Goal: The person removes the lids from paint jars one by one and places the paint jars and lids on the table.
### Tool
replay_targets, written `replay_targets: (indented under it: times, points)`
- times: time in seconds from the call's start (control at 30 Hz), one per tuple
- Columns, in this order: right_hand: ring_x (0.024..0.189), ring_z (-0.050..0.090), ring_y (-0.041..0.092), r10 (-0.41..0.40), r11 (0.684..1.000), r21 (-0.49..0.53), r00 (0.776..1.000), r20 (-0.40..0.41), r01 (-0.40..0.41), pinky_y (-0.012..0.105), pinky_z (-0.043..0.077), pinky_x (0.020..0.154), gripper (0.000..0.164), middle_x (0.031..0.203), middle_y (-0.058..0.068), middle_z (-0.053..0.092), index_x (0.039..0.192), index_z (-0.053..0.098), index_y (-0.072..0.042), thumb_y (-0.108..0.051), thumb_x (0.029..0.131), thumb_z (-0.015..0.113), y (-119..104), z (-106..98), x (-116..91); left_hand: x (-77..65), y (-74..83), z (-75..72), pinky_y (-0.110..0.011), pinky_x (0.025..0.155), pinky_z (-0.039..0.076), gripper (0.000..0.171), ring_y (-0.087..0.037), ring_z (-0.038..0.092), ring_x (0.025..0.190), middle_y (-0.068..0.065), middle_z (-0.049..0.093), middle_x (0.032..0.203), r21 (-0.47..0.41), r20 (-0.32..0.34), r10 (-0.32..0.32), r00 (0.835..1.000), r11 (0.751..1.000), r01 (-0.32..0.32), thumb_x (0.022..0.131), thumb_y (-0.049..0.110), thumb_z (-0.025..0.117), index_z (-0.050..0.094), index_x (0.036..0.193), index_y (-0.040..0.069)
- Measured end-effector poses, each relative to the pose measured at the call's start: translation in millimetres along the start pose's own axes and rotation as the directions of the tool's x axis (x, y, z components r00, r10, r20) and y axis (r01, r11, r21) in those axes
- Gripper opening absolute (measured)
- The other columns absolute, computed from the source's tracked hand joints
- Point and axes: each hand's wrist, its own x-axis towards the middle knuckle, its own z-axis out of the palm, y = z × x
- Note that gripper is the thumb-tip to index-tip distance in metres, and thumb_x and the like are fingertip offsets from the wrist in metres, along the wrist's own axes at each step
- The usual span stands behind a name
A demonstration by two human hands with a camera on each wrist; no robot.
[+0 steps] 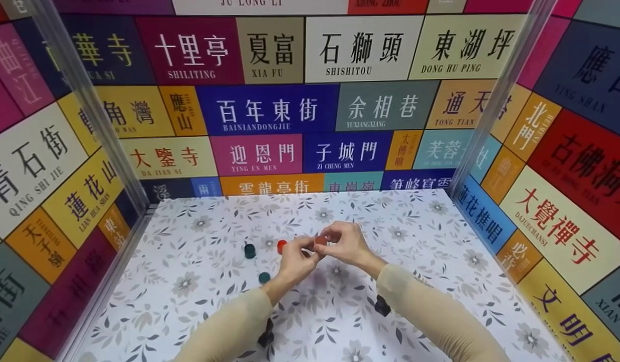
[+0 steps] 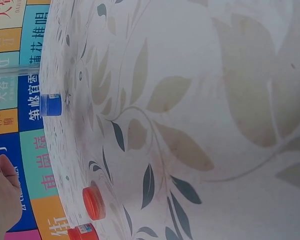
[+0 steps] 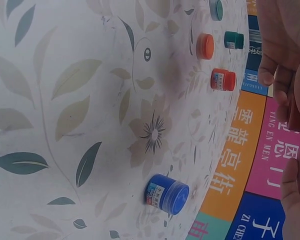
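Observation:
Both hands come together over the table's middle around a small reddish-brown paint jar. My left hand pinches it from the left, and my right hand grips it from the right with thumb and fingers. The right wrist view shows the brown jar at the edge, partly hidden by the left hand's fingers; the right hand lies below. Just left of the hands stands a red paint jar, with an orange-red lid lying near it.
A dark green jar stands further left, its green lid nearer me. A blue paint jar stands to the right, hidden in the head view. Lettered panels enclose the flower-patterned table at the back and sides.

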Motion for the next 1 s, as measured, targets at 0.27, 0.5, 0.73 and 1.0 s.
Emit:
replay_targets:
  times: [0.27, 0.5, 0.73, 1.0]
  points:
    - [0.082, 0.074, 0.021, -0.076, 0.997, 0.03, 0.997, 0.02, 0.075, 0.028, 0.062, 0.078, 0.017, 0.088, 0.004, 0.079, 0.1, 0.088, -0.014, -0.02, 0.084, 0.091, 0.2, 0.7, 1.0, 1.4, -4.1, 0.6, -0.053, 0.08, 0.069, 0.019, -0.012, 0.076, 0.084, -0.007, 0.083, 0.092, -0.013, 0.003, 0.006, 1.0, 1.0, -0.006, 0.086, 0.007, 0.082, 0.089, 0.103, 0.013]
    - [0.084, 0.074, 0.028, -0.088, 0.994, 0.072, 0.995, 0.045, 0.084, 0.036, 0.064, 0.079, 0.022, 0.091, 0.005, 0.078, 0.103, 0.089, -0.015, -0.012, 0.082, 0.086, 3.9, 0.6, 1.1, 1.6, -3.2, 1.8, -0.04, 0.076, 0.068, 0.017, -0.007, 0.074, 0.082, -0.006, 0.082, 0.09, -0.011, 0.018, -0.007, 1.0, 1.0, 0.007, 0.087, 0.006, 0.083, 0.088, 0.102, 0.013]
    - [0.087, 0.074, 0.028, -0.085, 0.991, 0.105, 0.994, 0.061, 0.079, 0.041, 0.065, 0.081, 0.028, 0.095, 0.008, 0.079, 0.108, 0.09, -0.015, -0.007, 0.081, 0.086, 5.0, 0.8, 0.6, 1.7, -2.4, 1.1, -0.033, 0.074, 0.066, 0.015, -0.008, 0.074, 0.082, -0.005, 0.082, 0.091, -0.004, 0.032, -0.003, 0.999, 1.0, 0.004, 0.089, 0.009, 0.085, 0.088, 0.103, 0.014]
    - [0.089, 0.075, 0.031, -0.083, 0.993, 0.094, 0.991, 0.1, 0.074, 0.053, 0.066, 0.08, 0.034, 0.098, 0.01, 0.08, 0.113, 0.088, -0.01, -0.009, 0.08, 0.084, 2.5, -0.4, 0.4, -1.0, -5.6, 0.5, -0.02, 0.071, 0.059, 0.014, -0.016, 0.077, 0.085, -0.007, 0.082, 0.09, 0.008, 0.028, 0.002, 1.0, 1.0, -0.002, 0.087, 0.011, 0.086, 0.088, 0.101, 0.012]
